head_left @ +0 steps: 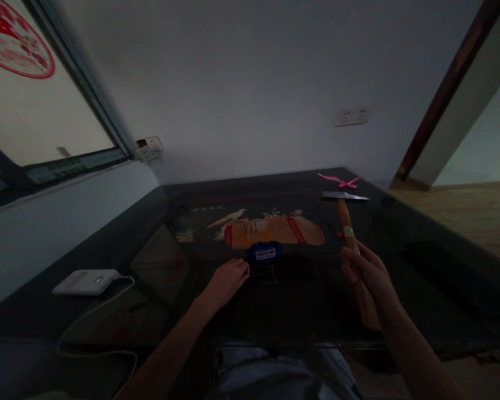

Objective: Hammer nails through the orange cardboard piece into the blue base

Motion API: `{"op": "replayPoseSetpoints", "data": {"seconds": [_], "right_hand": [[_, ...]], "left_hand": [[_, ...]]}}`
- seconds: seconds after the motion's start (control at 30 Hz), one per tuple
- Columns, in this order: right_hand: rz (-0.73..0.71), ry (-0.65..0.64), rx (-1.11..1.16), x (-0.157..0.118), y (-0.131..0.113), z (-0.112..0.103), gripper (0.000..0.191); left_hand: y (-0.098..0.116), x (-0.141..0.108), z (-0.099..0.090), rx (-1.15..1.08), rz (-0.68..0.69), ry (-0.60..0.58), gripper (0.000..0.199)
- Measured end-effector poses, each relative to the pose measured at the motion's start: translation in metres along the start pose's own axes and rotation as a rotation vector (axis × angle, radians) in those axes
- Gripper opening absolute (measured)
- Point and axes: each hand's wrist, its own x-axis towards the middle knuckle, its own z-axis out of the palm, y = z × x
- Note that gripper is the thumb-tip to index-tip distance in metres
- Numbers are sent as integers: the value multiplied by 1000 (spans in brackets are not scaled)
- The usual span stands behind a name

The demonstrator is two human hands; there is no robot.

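If the labelled blue item (264,253) holds anything, it is hidden.

We see a brown hammer handle (351,241), a blue case (264,245) with a white label (265,254), a red-banded, speckled tan strip (270,228) and a pink ribbon (348,184).

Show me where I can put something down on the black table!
Two spots look bare: between the white cable and the left hand, and, closer in, between left hand and the hammer in the right hand. The middle's crowded: patterned piece, blue item and thin piece by the left hand.
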Motion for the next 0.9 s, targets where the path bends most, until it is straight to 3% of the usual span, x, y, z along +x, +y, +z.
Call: {"op": "replayPoseSetpoints", "data": {"seconds": [0.1, 0.27, 0.5, 0.73, 0.9], "right_hand": [[7, 6, -5, 0, 0, 0, 50], [21, 22, 8, 0, 0, 0, 53], [18, 31, -31, 0, 0, 0, 52], [38, 29, -12, 2, 2, -1, 55], [20, 30, -14, 3, 5, -3, 51]], "left_hand": [[-2, 1, 1, -11, -18, 9, 6], [-9, -1, 2, -243, -85, 67, 9], [-6, -5, -6, -491, -101, 215, 14], [11, -9, -6, -998, -258, 193, 11], [29, -10, -16, -1229, -236, 277, 15]]}}
